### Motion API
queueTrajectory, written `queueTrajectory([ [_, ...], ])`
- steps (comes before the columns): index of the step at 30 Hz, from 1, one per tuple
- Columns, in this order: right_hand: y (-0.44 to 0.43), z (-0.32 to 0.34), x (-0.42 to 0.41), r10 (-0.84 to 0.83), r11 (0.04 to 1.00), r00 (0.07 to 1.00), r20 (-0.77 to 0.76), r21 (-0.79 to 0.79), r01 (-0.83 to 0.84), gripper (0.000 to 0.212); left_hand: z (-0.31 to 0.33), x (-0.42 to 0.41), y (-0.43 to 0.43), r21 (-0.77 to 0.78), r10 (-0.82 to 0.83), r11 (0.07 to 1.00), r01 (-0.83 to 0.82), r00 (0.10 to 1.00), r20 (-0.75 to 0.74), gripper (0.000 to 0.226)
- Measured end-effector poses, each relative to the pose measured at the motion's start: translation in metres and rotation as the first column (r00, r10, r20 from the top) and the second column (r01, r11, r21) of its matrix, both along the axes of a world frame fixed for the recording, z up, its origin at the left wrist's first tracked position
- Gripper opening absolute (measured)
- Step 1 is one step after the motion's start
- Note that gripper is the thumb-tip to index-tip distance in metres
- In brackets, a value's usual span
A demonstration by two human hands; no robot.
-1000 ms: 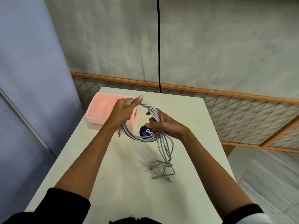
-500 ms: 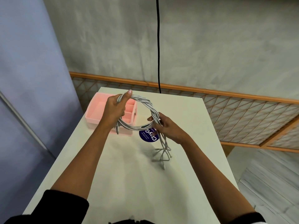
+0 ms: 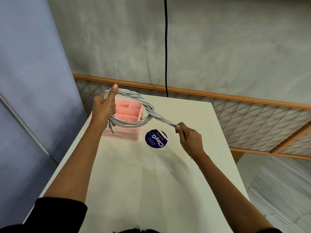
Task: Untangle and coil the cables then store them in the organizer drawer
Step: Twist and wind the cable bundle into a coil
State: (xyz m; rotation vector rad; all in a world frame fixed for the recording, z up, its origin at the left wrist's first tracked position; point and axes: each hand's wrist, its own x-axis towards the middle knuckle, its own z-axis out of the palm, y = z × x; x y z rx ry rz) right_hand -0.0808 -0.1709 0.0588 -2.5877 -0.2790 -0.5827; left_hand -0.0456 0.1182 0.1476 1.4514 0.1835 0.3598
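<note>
Between left grip (image 3: pixel 103 110) and right grip (image 3: pixel 190 140), twisted cable bundle (image 3: pixel 134 95).

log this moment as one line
left hand: grips cable coil near pink organizer | right hand: pinches coil's tail, taut | stored: no

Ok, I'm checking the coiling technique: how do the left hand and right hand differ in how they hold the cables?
The left hand grips the coiled loop of the cables, thumb stretched along it; the right hand pinches the straight tail in its fingers. The left hand is raised over the organizer; the right hand sits lower, right of the sticker. Both hold the same grey bundle clear of the table.
</note>
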Motion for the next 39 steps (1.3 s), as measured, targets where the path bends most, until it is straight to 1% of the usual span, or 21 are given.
queueTrajectory([
  [1,0.000,0.002,0.003,0.091,0.983,0.985,-0.147,0.171,-0.065,0.043,-0.001,0.000,-0.001,-0.001,-0.006,1.000,0.006,1.000,0.007,0.041],
  [2,0.000,0.007,0.006,0.224,0.912,0.930,-0.291,0.400,-0.094,0.045,-0.002,0.000,-0.002,-0.006,-0.008,1.000,0.008,1.000,0.013,0.039],
  [3,-0.002,0.013,0.008,0.352,0.801,0.852,-0.388,0.595,-0.060,0.047,-0.002,0.000,-0.003,-0.008,-0.006,1.000,0.006,1.000,0.016,0.037],
  [4,-0.004,0.018,0.009,0.456,0.699,0.768,-0.451,0.715,0.005,0.048,-0.003,0.000,-0.004,-0.006,-0.002,1.000,0.002,1.000,0.016,0.035],
  [6,-0.013,0.020,0.010,0.597,0.586,0.621,-0.508,0.805,0.095,0.043,-0.004,0.001,-0.005,0.004,0.002,1.000,-0.002,1.000,0.015,0.035],
  [8,-0.024,0.016,0.010,0.719,0.499,0.509,-0.473,0.861,0.096,0.034,-0.005,0.001,-0.005,0.012,0.005,1.000,-0.006,1.000,0.022,0.036],
  [10,-0.033,0.012,0.008,0.794,0.420,0.456,-0.402,0.905,0.066,0.023,-0.005,0.001,-0.004,0.013,0.020,1.000,-0.020,1.000,0.023,0.038],
  [12,-0.038,0.011,0.004,0.761,0.469,0.498,-0.417,0.883,0.024,0.019,-0.004,0.002,-0.003,0.001,0.038,0.999,-0.038,0.999,0.014,0.040],
  [15,-0.034,0.009,0.000,0.564,0.707,0.654,-0.505,0.705,-0.065,0.032,-0.004,0.002,-0.003,0.025,0.043,0.999,-0.043,0.999,0.015,0.037],
  [18,-0.028,0.009,0.000,0.365,0.850,0.770,-0.524,0.525,-0.045,0.045,-0.003,0.002,-0.006,0.059,0.056,0.997,-0.057,0.998,0.016,0.035],
  [21,-0.020,0.004,-0.001,0.215,0.892,0.869,-0.446,0.452,0.012,0.046,-0.003,0.003,-0.007,0.062,0.079,0.995,-0.079,0.997,0.003,0.036],
  [23,-0.016,-0.002,-0.005,0.123,0.916,0.947,-0.298,0.402,0.008,0.037,-0.003,0.005,-0.007,0.051,0.103,0.993,-0.102,0.994,-0.019,0.038],
  [25,-0.016,-0.007,-0.011,0.096,0.944,0.978,-0.184,0.330,-0.031,0.026,-0.003,0.006,-0.005,0.064,0.124,0.991,-0.121,0.992,-0.040,0.043],
  [27,-0.016,-0.012,-0.015,0.116,0.974,0.990,-0.084,0.204,-0.097,0.024,-0.003,0.009,-0.002,0.082,0.145,0.987,-0.140,0.988,-0.055,0.047],
  [30,-0.020,-0.022,-0.013,0.167,0.983,0.979,0.121,-0.097,-0.155,0.026,-0.002,0.011,0.003,0.095,0.187,0.979,-0.179,0.979,-0.084,0.045],
  [32,-0.022,-0.025,-0.007,0.071,0.981,0.981,0.181,-0.192,-0.036,0.033,-0.003,0.011,0.002,0.097,0.195,0.978,-0.187,0.977,-0.088,0.044],
  [34,-0.019,-0.023,0.001,-0.103,0.966,0.974,0.202,-0.213,0.146,0.024,-0.005,0.009,-0.003,0.078,0.192,0.979,-0.186,0.979,-0.071,0.046],
  [35,-0.015,-0.021,0.003,-0.191,0.950,0.963,0.189,-0.212,0.231,0.017,-0.005,0.008,-0.006,0.070,0.188,0.981,-0.184,0.980,-0.059,0.048],
  [36,-0.011,-0.019,0.006,-0.260,0.945,0.959,0.111,-0.178,0.276,0.011,-0.005,0.008,-0.009,0.067,0.184,0.981,-0.181,0.982,-0.051,0.048],
  [38,-0.003,-0.010,0.012,-0.296,0.955,0.936,-0.191,-0.052,0.291,0.018,-0.002,0.008,-0.014,0.072,0.186,0.981,-0.183,0.981,-0.046,0.048],
  [39,-0.001,-0.006,0.014,-0.221,0.968,0.912,-0.346,0.039,0.249,0.028,0.000,0.008,-0.014,0.068,0.191,0.980,-0.188,0.980,-0.048,0.047],
])
